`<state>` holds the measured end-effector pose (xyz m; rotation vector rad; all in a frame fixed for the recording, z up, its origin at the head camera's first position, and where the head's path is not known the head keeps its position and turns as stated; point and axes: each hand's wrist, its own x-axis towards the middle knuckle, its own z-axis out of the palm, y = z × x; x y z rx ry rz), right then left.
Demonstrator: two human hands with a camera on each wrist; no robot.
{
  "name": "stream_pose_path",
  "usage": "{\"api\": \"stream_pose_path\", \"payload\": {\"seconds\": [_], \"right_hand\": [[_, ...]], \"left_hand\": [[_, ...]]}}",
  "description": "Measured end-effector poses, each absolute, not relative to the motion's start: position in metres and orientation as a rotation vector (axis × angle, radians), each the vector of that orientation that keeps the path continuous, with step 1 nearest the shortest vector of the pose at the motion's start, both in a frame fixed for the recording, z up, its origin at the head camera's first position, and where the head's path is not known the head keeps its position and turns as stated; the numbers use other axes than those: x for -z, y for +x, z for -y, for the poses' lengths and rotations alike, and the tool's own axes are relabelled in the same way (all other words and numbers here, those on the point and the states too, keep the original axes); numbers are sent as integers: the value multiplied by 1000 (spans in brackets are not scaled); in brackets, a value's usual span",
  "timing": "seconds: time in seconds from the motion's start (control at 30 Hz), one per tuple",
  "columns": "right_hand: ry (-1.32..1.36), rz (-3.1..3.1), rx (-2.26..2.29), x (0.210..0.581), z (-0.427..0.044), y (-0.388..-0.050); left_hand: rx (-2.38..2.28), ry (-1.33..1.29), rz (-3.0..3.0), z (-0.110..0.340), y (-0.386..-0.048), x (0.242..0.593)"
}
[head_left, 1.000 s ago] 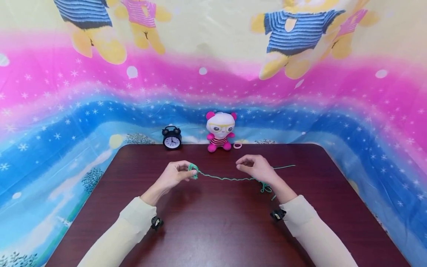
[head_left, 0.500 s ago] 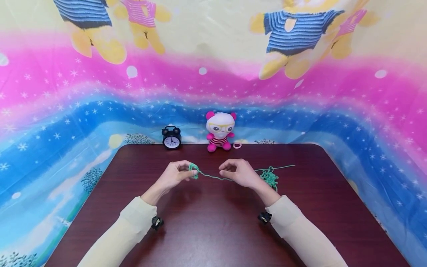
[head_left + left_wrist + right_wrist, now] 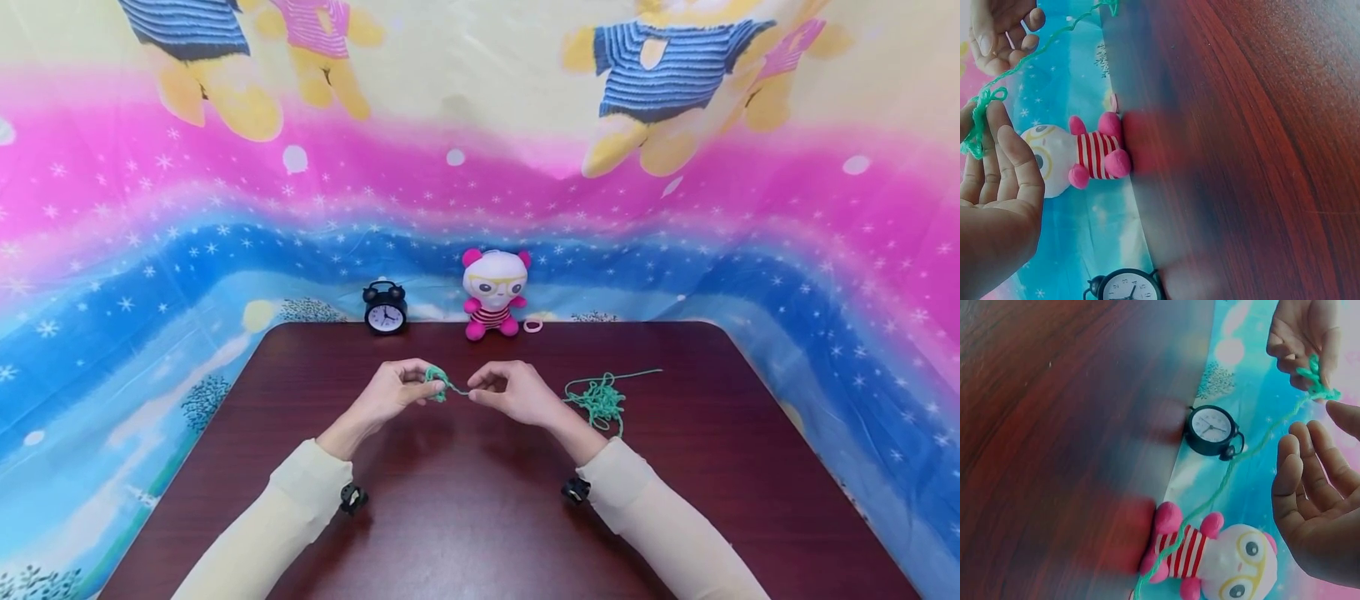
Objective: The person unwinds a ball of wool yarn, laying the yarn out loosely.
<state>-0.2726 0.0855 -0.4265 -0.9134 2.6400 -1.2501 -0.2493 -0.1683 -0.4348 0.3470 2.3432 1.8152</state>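
My left hand (image 3: 390,392) pinches a small looped bundle of green yarn (image 3: 436,385) between thumb and fingers; the loops (image 3: 984,119) stick out at its fingertips in the left wrist view. From there a single strand (image 3: 1269,433) runs toward the right and passes my right hand (image 3: 517,392). That hand hovers close by, its fingers loosely bent and the thumb apart from them, as the right wrist view shows, with no yarn gripped between them. A loose tangle of the same yarn (image 3: 602,402) lies on the table to the right, one end trailing off to the back right.
A black alarm clock (image 3: 386,309) and a pink and white plush panda (image 3: 495,296) stand along the back edge of the dark wooden table (image 3: 465,517). Beside the panda lies a small pale pink ring (image 3: 533,326). A printed cloth (image 3: 420,200) hangs behind.
My right hand has moved leftward along the strand, close to the left hand, uncovering the yarn tangle. The left hand stays in place with its bundle.
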Motion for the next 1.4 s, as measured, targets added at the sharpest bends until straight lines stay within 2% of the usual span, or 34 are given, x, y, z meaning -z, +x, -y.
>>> {"api": "stream_pose_path", "payload": {"seconds": [0.8, 1.4], "right_hand": [[-971, -2649, 1231, 429, -63, -268], [-833, -2735, 1282, 418, -91, -280]], "left_hand": [[-1814, 391, -2312, 164, -248, 435], [-1759, 430, -2255, 165, -245, 434]]}}
